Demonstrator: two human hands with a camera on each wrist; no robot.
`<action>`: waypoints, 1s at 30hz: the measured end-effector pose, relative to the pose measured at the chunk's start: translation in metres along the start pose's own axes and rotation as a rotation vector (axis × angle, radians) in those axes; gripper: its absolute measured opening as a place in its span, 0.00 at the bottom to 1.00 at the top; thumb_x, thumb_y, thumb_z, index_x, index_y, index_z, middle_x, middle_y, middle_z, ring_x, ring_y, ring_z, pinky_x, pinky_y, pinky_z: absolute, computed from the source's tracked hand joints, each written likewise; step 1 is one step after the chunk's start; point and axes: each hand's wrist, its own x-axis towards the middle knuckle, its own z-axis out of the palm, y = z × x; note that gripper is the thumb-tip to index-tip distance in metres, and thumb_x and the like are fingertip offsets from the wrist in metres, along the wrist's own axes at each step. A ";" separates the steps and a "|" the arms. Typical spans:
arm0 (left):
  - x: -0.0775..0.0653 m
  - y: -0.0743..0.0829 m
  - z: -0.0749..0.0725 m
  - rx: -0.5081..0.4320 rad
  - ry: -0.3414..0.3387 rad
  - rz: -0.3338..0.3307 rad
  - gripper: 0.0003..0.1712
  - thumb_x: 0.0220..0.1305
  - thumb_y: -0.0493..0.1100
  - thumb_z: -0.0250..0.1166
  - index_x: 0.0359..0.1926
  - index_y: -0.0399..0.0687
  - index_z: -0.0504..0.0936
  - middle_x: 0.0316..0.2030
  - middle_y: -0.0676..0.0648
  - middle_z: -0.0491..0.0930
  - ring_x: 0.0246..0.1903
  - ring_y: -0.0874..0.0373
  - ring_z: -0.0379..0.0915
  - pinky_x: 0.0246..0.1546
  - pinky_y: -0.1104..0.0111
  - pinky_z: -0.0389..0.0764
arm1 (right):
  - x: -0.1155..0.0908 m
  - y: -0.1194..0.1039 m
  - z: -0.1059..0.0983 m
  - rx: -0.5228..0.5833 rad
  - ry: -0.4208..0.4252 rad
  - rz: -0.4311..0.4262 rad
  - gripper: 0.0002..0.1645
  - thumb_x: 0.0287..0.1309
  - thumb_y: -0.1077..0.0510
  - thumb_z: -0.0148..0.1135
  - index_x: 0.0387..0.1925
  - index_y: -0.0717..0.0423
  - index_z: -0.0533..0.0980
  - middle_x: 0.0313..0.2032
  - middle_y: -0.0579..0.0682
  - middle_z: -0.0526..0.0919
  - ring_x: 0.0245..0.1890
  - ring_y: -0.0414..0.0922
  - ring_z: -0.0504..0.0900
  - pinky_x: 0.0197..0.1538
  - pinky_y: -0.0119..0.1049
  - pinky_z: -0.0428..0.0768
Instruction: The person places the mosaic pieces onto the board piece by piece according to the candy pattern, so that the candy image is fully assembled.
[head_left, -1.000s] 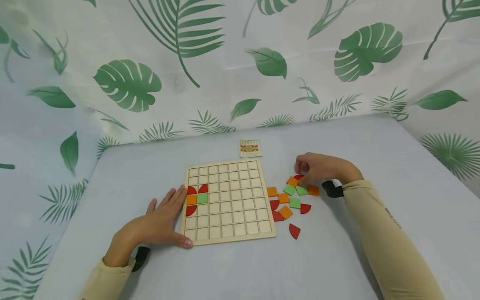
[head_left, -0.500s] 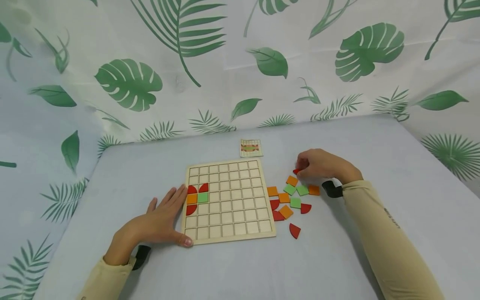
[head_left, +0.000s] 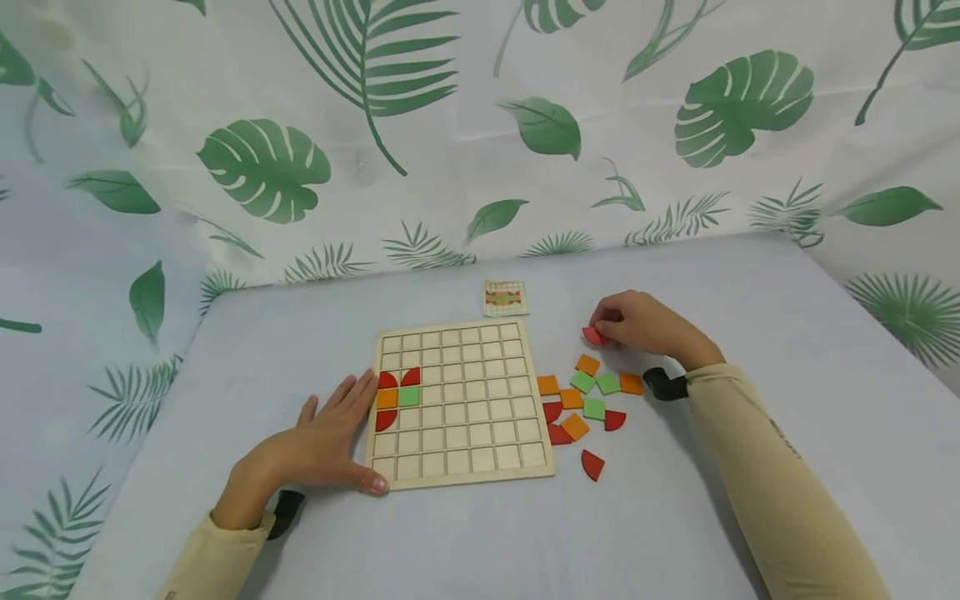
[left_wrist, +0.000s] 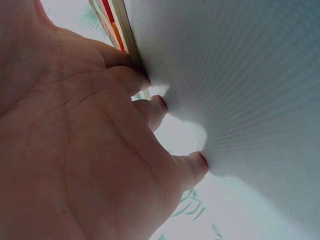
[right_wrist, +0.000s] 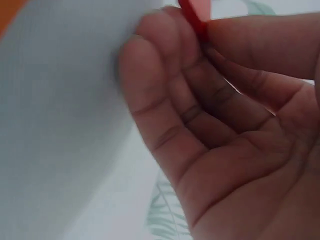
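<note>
My right hand (head_left: 639, 323) pinches a red quarter-circle tile (head_left: 593, 336) between thumb and fingers, behind the loose tiles; in the right wrist view the red tile (right_wrist: 196, 14) shows at the thumb tip. Spread along the left edge of the wooden grid board (head_left: 462, 482), my left hand (head_left: 315, 446) rests with its thumb at the near left corner. In the left wrist view its fingertips (left_wrist: 197, 162) touch the table beside the board's side. On the board's left cells lie red quarter-circles (head_left: 386, 420), an orange square (head_left: 387, 398) and a green square (head_left: 408, 396).
Right of the board several loose orange, green and red tiles (head_left: 594, 409) lie scattered, some close against its edge. One red quarter-circle (head_left: 592, 465) sits nearer the front. A small pattern card (head_left: 506, 298) lies behind the board. A leaf-printed cloth (head_left: 420, 125) hangs behind the table.
My right hand has picked the red quarter-circle from the back of the pile and moved slightly away from me, up off the other tiles. The left hand keeps its place on the board.
</note>
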 end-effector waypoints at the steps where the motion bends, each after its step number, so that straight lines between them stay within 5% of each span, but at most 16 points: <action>1: 0.000 0.000 0.000 -0.002 -0.004 -0.002 0.84 0.48 0.69 0.83 0.86 0.37 0.38 0.86 0.37 0.34 0.83 0.34 0.26 0.71 0.24 0.31 | 0.000 0.000 0.001 0.023 0.004 0.000 0.09 0.75 0.64 0.60 0.46 0.66 0.83 0.34 0.52 0.83 0.35 0.49 0.79 0.43 0.41 0.82; 14: 0.003 0.000 -0.001 0.002 -0.011 -0.020 0.85 0.47 0.71 0.82 0.86 0.38 0.39 0.86 0.38 0.35 0.83 0.36 0.26 0.72 0.26 0.29 | 0.006 -0.031 0.025 0.277 -0.032 -0.080 0.11 0.73 0.63 0.60 0.50 0.64 0.83 0.39 0.54 0.86 0.37 0.52 0.83 0.45 0.43 0.85; 30: 0.001 0.000 -0.001 0.000 -0.003 -0.023 0.84 0.48 0.69 0.83 0.86 0.37 0.38 0.86 0.38 0.35 0.83 0.35 0.27 0.72 0.26 0.30 | 0.003 -0.098 0.078 0.392 -0.074 -0.244 0.07 0.69 0.66 0.66 0.46 0.61 0.85 0.37 0.49 0.87 0.39 0.47 0.86 0.47 0.42 0.84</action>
